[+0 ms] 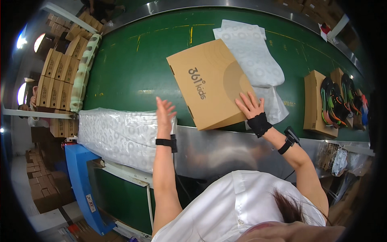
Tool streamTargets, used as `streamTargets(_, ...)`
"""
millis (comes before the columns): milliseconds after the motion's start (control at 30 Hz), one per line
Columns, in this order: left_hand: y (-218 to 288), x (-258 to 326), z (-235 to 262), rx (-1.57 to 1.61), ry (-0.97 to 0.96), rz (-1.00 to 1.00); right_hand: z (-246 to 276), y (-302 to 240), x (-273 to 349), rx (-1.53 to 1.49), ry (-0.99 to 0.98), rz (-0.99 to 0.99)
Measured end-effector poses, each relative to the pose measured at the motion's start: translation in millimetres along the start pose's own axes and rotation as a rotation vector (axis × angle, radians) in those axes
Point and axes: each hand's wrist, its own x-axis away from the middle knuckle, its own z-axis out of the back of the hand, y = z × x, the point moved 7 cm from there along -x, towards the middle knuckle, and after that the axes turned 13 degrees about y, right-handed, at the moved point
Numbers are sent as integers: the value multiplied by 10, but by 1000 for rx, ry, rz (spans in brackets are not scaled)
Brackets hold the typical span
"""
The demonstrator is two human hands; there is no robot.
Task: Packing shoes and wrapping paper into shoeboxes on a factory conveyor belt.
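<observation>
A brown cardboard shoebox sits tilted on the green conveyor belt, its lid on. My right hand, in a black wrist wrap, lies with fingers spread on the lid's near right corner. To the left of the box my left hand is held up, its fingers apart and nothing in them. A sheet of white patterned wrapping paper lies behind and right of the box, its lower part crumpled near my right hand. Below and left of my left hand is a plastic-wrapped stack of patterned paper.
Open shoeboxes with dark, colourful-trimmed shoes stand on the belt at the right. Stacked shoeboxes fill the left side, behind a padded rail. A blue frame stands at the lower left, and a metal edge runs before me.
</observation>
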Motion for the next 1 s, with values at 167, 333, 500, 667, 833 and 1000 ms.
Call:
streamTargets(167, -311, 81, -653, -596, -124, -489, -97, -116, 27, -20, -145, 54)
streamTargets(333, -348, 117, -683, -74, -309, -114, 41, -122, -75, -80, -148, 19)
streamTargets(500, -245, 402, -783, 591, -499, 195, 594, -395, -405, -21, -76, 135)
streamTargets(667, -95, 1010, -853, 355, -545, 356, 1130, -311, 6, -73, -56, 109)
streamTargets(833, -636, 1517, -312, 203, -431, 362, 790, -148, 513, -135, -1226, 54)
streamTargets(1000, -563, 2001, 34, 211, -351, 193, 155, 1619, 143, -332, -22, -690)
